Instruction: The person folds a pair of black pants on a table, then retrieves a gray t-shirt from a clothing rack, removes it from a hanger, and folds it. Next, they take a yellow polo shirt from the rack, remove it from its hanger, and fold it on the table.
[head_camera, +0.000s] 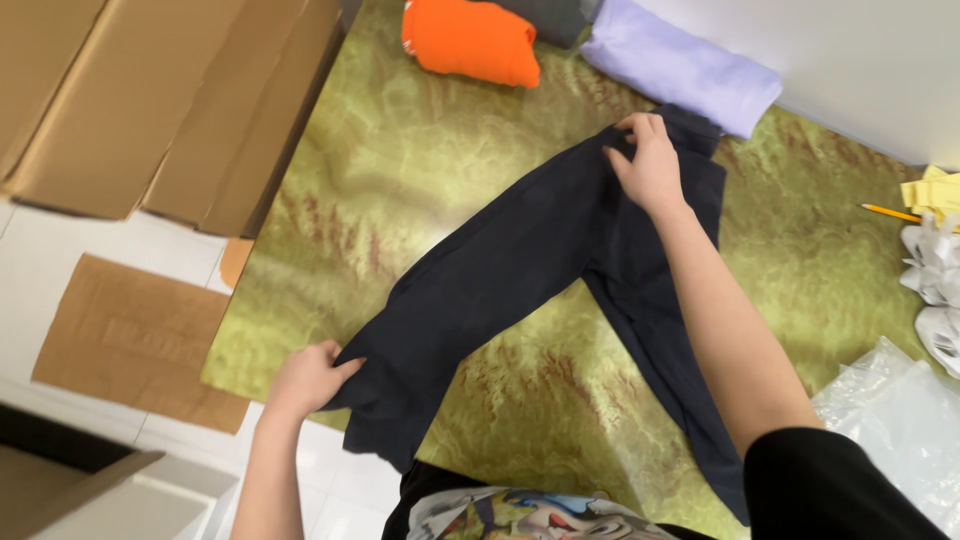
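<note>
Between the fingers of both hands, a dark pair of trousers (520, 270) is stretched across a green marbled tabletop (420, 150). The near end of one leg is pinched by the closed fingers of the left hand (305, 378) at the table's front edge, where the cloth hangs partly over the side. The waist end is pressed and gathered under the curled fingers of the right hand (648, 165), thumb and fingertips bunching the fabric. The second leg is left loose, trailing from below the right fingers towards the body.

Just beyond the right fingertips a folded lilac garment (680, 65) is touched or nearly touched by the waistband; further off lies a folded orange garment (470, 40). Cardboard boxes (150, 100) stand well away from the left fingers.

As a judgement: the overhanging end could be dragged off the edge by its own weight if the left pinch were loosened, and the lilac fold could be disturbed if the waist were pushed further.
</note>
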